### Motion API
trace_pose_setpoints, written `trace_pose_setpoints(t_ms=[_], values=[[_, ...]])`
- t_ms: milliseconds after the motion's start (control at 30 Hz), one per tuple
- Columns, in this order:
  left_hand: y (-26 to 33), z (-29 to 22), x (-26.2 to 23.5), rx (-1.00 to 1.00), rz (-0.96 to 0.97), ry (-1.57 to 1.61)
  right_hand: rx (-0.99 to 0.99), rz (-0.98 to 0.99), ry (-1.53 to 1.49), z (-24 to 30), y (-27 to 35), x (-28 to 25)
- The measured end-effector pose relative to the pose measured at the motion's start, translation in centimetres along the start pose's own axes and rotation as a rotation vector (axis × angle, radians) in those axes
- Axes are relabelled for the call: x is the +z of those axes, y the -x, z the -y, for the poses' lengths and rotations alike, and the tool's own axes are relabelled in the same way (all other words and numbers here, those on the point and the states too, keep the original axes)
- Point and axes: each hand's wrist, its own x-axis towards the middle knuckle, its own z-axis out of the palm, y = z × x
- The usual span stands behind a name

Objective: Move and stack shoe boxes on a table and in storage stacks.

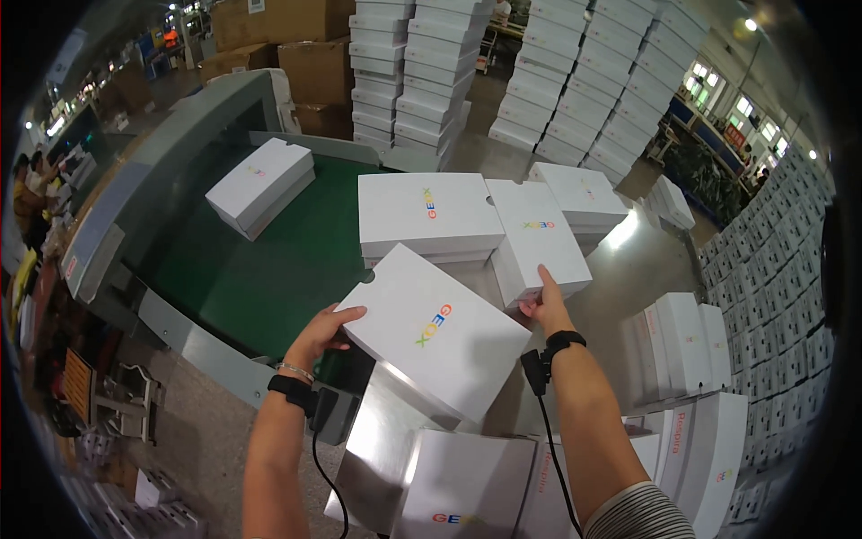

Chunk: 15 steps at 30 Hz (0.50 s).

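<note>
A large white shoebox (409, 310) with a multicoloured print lies tilted across the middle, partly over the metal table's edge. My left hand (325, 331) grips its left corner, thumb on the lid and fingers below. Farther right, my right hand (548, 310) holds the near end of a narrower white shoebox (532, 216), its thumb on top and some fingers hidden beneath. Touching that box on its left is a wide white shoebox (422, 211). Another shoebox (584, 193) sits behind it on the right. Both wrists carry black bands with cables.
A green conveyor belt (202, 278) on the left carries one white shoebox (260, 184). Tall stacks of white boxes (575, 81) rise behind the metal table (620, 269). More shoeboxes (467, 485) are near me and along the right. Brown cartons (314, 76) stand at the back.
</note>
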Motion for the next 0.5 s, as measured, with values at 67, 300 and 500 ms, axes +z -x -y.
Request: trace_pose_setpoints(t_ms=[67,300,500], values=[[-1.8,0.1,-0.6,0.069,0.019,-0.027,-0.119,0.076,-0.154,1.2,-1.5,-0.4],[-3.5,2.5,0.4,-0.028,0.305,0.205,-0.447,0.038,-0.071,14.9,9.4,-5.2],[-0.7,0.5,2.0,-0.047,0.304,0.242,-0.327,0.306,-0.196,16.4,21.0,-10.0]])
